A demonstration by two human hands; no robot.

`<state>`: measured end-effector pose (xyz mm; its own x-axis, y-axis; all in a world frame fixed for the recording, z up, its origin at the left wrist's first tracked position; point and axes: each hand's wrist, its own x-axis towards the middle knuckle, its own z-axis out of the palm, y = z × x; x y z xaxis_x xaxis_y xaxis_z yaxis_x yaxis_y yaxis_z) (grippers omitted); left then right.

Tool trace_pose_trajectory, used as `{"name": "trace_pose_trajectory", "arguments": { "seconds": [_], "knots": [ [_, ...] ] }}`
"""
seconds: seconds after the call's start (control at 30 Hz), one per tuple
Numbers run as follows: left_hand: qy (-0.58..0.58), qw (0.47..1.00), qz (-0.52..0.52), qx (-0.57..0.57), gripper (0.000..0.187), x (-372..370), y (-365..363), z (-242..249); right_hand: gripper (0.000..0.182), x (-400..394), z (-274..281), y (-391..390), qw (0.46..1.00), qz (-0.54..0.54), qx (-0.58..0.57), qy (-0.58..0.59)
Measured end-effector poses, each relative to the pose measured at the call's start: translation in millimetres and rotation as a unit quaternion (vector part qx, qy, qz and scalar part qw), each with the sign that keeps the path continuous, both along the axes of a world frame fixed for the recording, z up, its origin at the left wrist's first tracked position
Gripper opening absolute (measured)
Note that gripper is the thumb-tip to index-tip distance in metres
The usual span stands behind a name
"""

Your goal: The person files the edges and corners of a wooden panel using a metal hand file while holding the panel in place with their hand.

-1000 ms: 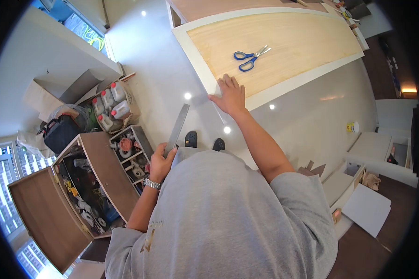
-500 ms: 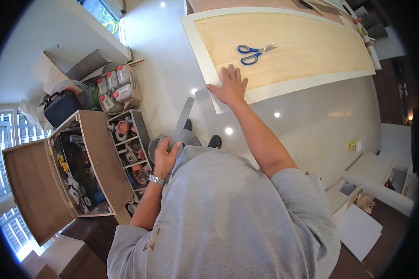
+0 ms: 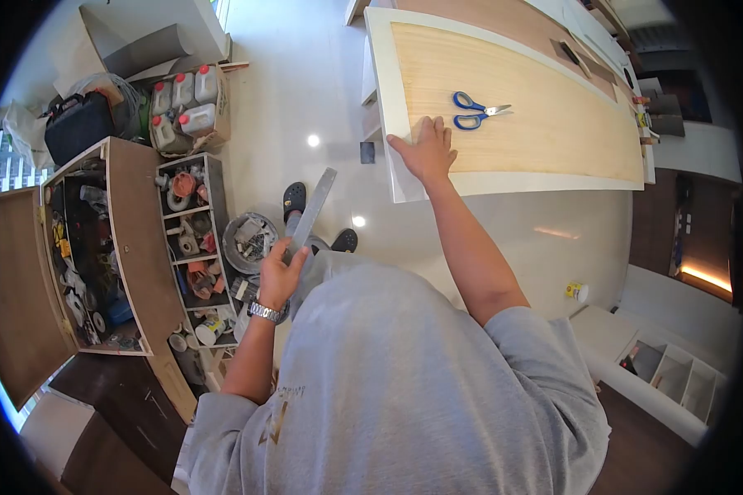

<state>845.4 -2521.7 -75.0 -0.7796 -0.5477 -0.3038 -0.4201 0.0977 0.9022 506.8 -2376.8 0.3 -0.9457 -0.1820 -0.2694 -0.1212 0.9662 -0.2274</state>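
Note:
My left hand (image 3: 280, 276), with a metal watch on its wrist, is closed around the lower end of a flat grey metal strip (image 3: 314, 208), which points up and away over the floor. My right hand (image 3: 426, 153) lies with fingers spread on the near left corner of a pale wooden panel (image 3: 520, 74) with a white border. Just beyond its fingertips, blue-handled scissors (image 3: 469, 121) rest on the panel, blades toward the right.
An open wooden tool cabinet (image 3: 153, 239) and a compartment shelf (image 3: 210, 194) stand at the left. Beside them are a bucket of debris (image 3: 250, 242) and a box of white jugs (image 3: 196, 120). A yellow-labelled container (image 3: 577, 291) is at the right.
The view has turned, so the panel appears further right and the bucket has come into sight. Both hands keep their places, one on the strip, one on the panel.

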Motion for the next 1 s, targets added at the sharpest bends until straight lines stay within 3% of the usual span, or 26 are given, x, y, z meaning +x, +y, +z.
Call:
{"name": "trace_pose_trajectory", "arguments": {
  "seconds": [0.07, 0.47, 0.67, 0.87, 1.0],
  "knots": [
    [-0.006, 0.999, 0.002, 0.036, 0.04, 3, -2, -9, 0.106, 0, 3, -1, 1.0, 0.0, -0.003, -0.01],
    [-0.013, 0.998, -0.042, -0.044, 0.044, -8, -14, -5, 0.113, 3, 3, 6, 1.0, 0.025, -0.006, -0.018],
    [-0.014, 0.997, -0.07, -0.031, 0.042, -23, -11, 27, 0.114, 1, 3, 9, 0.999, 0.03, -0.018, -0.023],
    [-0.003, 0.994, -0.101, -0.051, 0.044, -25, -8, 10, 0.114, 3, 3, 21, 0.998, 0.052, -0.028, -0.031],
    [-0.069, 0.982, -0.162, -0.073, 0.053, -46, -6, 52, 0.114, 9, 8, 35, 0.998, 0.058, -0.019, -0.027]
  ]
}}
